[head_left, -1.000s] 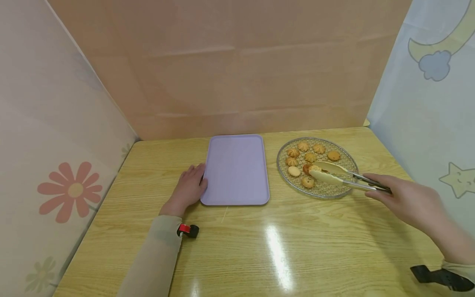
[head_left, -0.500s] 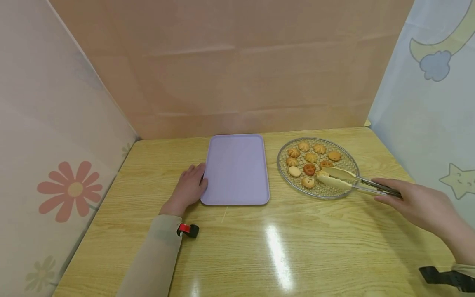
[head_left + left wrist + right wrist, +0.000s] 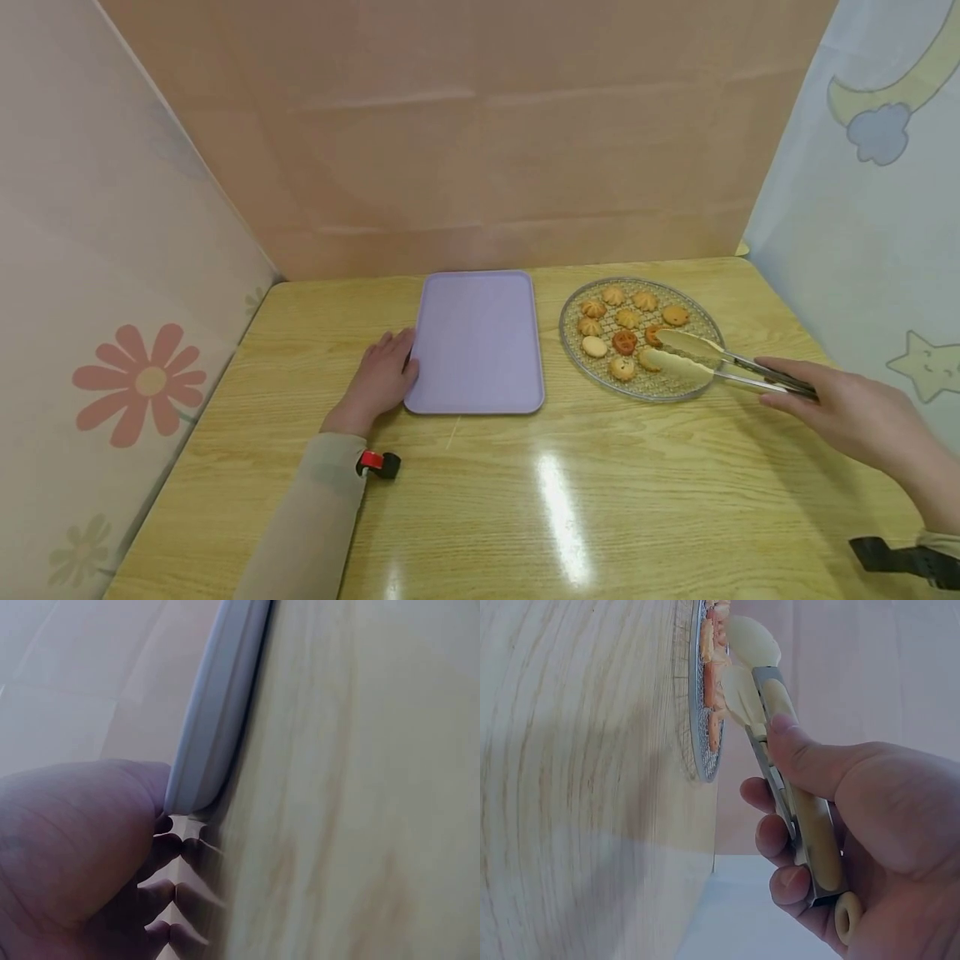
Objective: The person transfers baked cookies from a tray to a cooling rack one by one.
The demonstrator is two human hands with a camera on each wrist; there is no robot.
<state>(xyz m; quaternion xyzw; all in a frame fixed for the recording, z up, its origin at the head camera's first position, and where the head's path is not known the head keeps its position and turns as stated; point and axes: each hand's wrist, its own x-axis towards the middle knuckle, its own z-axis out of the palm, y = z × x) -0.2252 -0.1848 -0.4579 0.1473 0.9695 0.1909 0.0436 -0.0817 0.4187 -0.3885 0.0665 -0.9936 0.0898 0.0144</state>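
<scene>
In the head view my right hand point(image 3: 855, 408) grips cream-tipped metal tongs point(image 3: 757, 375) by their handles. The tongs' tips reach over the right part of a round wire rack point(image 3: 566, 346), partly covering a pretzel-shaped cookie point(image 3: 654, 335) and a round cookie point(image 3: 648, 359). In the right wrist view, thumb and fingers wrap the tongs' handles, and the two tips stand apart beside the cookies. My left hand point(image 3: 381, 375) lies along the left edge of a lilac tray point(image 3: 480, 342), thumb at its rim. In the left wrist view the fingers reach down beside the tray.
Several other cookies, such as a pale oval cookie point(image 3: 594, 347) and a pretzel cookie point(image 3: 624, 342), lie on the rack. The tray and rack rest on a wooden table point(image 3: 465, 508). An orange-brown backdrop point(image 3: 480, 150) and patterned side panels point(image 3: 135, 250) surround it.
The tongs and right hand have shifted right, uncovering the left pretzel cookie, which stays on the rack. The left hand and tray have stayed put.
</scene>
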